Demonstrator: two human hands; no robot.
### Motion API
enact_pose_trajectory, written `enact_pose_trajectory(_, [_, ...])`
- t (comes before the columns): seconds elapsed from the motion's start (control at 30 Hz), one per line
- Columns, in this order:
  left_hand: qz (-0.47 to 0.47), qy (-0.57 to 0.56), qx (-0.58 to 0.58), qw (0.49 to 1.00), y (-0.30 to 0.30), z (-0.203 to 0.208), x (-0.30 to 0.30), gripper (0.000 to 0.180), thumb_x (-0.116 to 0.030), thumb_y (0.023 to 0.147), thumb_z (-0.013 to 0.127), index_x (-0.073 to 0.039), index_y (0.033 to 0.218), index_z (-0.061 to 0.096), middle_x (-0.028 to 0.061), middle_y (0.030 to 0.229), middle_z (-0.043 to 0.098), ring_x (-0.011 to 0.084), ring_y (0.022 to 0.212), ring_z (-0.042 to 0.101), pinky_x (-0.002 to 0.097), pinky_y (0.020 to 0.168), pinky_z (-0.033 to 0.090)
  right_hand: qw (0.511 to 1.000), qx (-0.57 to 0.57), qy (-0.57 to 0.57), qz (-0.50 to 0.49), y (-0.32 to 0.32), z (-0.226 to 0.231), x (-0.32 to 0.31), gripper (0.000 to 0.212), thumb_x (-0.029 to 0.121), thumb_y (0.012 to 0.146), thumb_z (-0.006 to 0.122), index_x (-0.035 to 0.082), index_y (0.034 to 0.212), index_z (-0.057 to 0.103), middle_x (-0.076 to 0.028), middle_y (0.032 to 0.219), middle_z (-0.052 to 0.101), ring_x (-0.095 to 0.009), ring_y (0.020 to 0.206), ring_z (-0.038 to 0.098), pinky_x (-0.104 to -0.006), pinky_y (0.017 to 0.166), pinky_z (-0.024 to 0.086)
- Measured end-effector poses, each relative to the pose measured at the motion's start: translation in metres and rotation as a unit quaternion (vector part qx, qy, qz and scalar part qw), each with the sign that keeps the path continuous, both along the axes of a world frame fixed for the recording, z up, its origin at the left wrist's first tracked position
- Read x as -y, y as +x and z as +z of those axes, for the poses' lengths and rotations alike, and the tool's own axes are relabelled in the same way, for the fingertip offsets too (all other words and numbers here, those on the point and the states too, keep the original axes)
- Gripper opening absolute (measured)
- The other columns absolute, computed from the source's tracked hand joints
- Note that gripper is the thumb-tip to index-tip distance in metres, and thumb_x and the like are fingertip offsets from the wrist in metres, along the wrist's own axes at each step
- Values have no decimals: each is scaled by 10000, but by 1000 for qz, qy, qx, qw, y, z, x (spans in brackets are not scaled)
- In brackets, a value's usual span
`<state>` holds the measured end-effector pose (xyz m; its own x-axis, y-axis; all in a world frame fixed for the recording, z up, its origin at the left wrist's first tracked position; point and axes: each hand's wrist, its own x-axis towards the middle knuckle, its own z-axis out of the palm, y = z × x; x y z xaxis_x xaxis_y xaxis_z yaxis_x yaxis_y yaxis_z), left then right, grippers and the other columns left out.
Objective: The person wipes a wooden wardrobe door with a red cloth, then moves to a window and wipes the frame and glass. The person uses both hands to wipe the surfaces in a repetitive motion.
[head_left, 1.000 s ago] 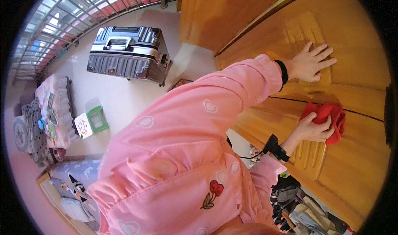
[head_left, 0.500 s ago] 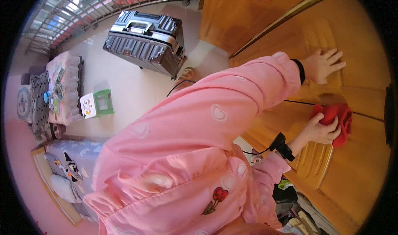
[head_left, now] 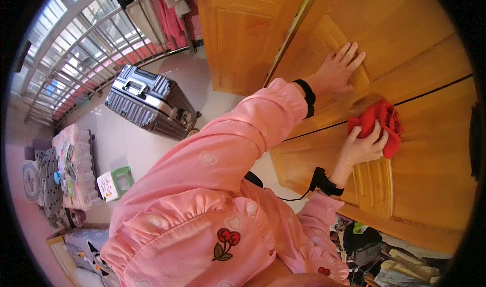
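Beneath both hands, large panelled wooden front (head_left: pixel 430 160), crossed by dark seam (head_left: pixel 430 91). Work on this surface appears in progress; how much is done or left, cannot tell. Well to left of hands, grey suitcase (head_left: pixel 147 100). Left hand (head_left: pixel 338 74): open, fingers spread, resting on wood above seam, nothing seen in it. Right hand (head_left: pixel 362 147), below it: fingers bent, gripping crumpled red cloth (head_left: pixel 378 116) against wood, over seam.
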<state>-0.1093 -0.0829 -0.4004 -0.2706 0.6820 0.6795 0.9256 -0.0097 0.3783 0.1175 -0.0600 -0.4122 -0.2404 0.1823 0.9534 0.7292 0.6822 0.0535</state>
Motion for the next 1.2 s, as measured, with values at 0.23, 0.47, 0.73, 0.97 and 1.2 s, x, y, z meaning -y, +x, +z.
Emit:
enact_pose_trajectory(0.23, [-51,0,-5,999,11,-15,-5,1043,-241,770,777,-131,1640,212,216,1701,129,411,1557,191,561,1175,350,998,37,-55,0,-11,-21,-7,604,241,740,791,209,1324,638,-101,1406,556,-356,1026,593,-489,829,432])
enact_pose_trajectory(0.47, [-110,52,-74,990,-10,-34,-21,906,-135,751,766,-88,1565,372,229,1663,258,399,1516,303,497,1180,355,992,95,-85,-15,-47,-27,-30,606,236,756,794,253,1337,622,-21,1461,533,-290,973,552,-457,842,417])
enact_pose_trajectory(0.73, [-159,41,-169,972,-30,-44,-38,668,-108,772,692,-25,1412,519,197,1571,425,355,1461,395,462,1114,371,978,156,-136,-19,-69,2,-45,609,187,757,783,213,1341,611,-37,1467,519,-308,1124,526,-461,950,398])
enact_pose_trajectory(0.97, [-152,57,-129,978,-107,8,-38,638,-77,823,653,2,1434,488,222,1555,409,377,1468,358,518,1220,266,973,225,-47,30,-109,80,-49,585,111,763,746,154,1329,606,-33,1495,506,-266,1213,514,-500,1087,363])
enact_pose_trajectory(1.2, [-82,78,-135,984,-167,78,-50,698,-123,832,665,10,1477,431,226,1587,365,384,1482,329,553,1218,250,950,307,47,42,-192,184,-68,595,125,797,703,129,1382,593,-54,1573,450,-260,1365,459,-567,1233,237])
